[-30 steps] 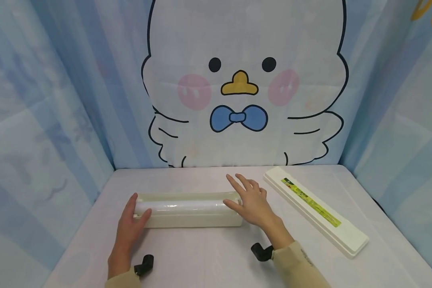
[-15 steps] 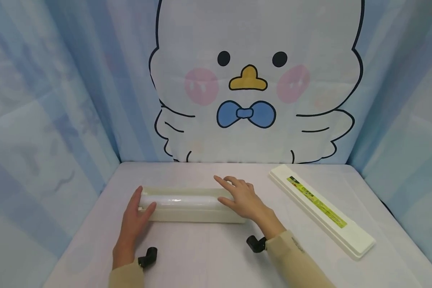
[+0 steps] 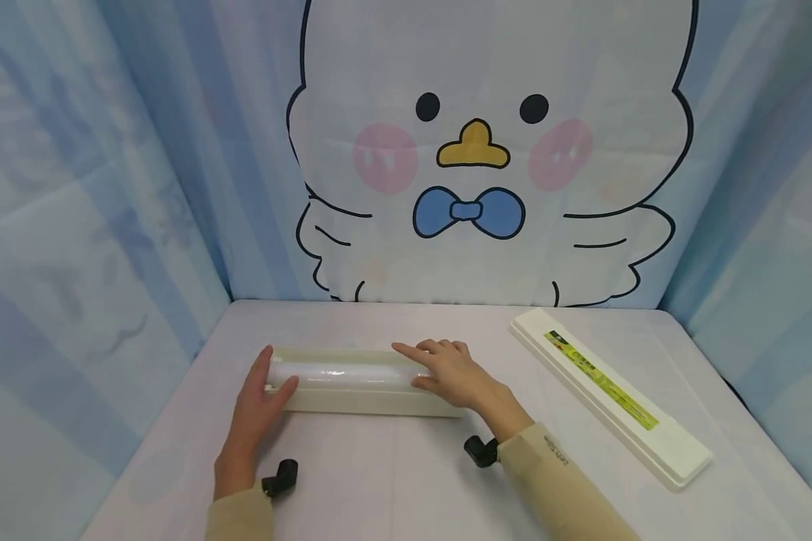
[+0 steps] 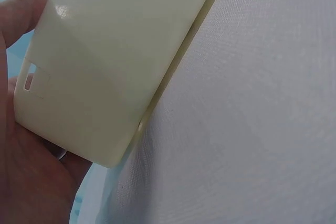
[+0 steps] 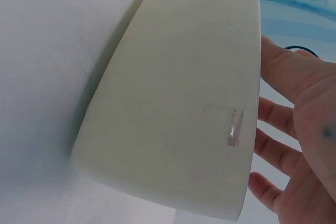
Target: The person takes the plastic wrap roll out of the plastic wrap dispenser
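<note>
An uncovered cream cling film box (image 3: 372,403) lies lengthwise on the table, a shiny roll of cling film (image 3: 352,372) inside it. At its left end my left hand (image 3: 249,424) holds the box, thumb over the front rim and fingers round the end. My right hand (image 3: 460,379) lies over the right end of the roll, index finger stretched left and thumb low at the front. Both wrist views show the box's plain front wall (image 4: 115,61) with a small slot near each end. Right fingers (image 5: 275,150) appear behind the wall's upper edge; their contact is partly hidden.
A long cream lid (image 3: 677,451) with a yellow-green label lies slantwise on the table to the right. White cloth covers the table (image 3: 379,481). Printed curtains (image 3: 142,225) enclose the back and both sides.
My right hand has moved left and down from the box's right end onto the roll, its spread fingers drawing together. My left hand keeps its hold. The head view has shifted slightly.
</note>
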The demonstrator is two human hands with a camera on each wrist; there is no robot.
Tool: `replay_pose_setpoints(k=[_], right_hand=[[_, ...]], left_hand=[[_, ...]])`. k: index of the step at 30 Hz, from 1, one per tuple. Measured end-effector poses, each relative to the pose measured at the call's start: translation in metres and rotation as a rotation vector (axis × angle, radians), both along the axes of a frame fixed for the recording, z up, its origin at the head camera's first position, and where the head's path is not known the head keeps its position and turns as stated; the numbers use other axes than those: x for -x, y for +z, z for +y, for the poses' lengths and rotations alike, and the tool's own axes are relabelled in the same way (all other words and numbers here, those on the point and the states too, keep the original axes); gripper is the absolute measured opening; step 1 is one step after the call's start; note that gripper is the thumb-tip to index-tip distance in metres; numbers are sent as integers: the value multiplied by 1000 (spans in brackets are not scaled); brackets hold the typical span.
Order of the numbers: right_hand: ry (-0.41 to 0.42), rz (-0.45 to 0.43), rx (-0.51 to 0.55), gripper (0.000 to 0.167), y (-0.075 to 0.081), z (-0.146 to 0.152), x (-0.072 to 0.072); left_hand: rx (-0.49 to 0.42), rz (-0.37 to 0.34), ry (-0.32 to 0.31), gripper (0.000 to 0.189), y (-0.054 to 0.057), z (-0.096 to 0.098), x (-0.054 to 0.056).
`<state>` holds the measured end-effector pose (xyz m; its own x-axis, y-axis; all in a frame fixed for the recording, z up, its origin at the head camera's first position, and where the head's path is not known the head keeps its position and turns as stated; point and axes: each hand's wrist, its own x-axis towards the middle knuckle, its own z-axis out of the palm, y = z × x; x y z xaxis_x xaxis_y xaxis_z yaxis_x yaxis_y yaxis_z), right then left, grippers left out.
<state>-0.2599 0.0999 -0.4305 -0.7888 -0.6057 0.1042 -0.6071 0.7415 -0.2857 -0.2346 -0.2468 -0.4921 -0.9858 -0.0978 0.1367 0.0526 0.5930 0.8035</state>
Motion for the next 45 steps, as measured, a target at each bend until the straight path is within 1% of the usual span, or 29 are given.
replay_pose_setpoints(k=[4,8,15,21,26,31,35,39,45], right_hand=[[12,-26,-16,67,1,0,0],[18,-50,-31,64,0,0,1],[25,-95,-58,60,-1,0,3],[38,-81,-86,60,-2,0,4],[29,-77,-106,61,-3,0,6],[29,-87,-86,60,-5,0,7],[33,-95,-64,58,-5,0,8],[45,-93,-69,54,-6,1,8],[73,-68,-78,53,-6,4,7]], left_hand=[[-1,10,-4,80,0,0,1],[0,5,4,81,-1,0,1],[11,31,3,79,-4,-1,2],[12,48,3,79,-5,1,2],[19,54,6,78,-4,3,1],[30,33,20,78,-2,3,-1],[30,57,19,77,-1,2,-1],[32,75,12,77,-3,2,-1],[31,56,9,78,-4,2,-1]])
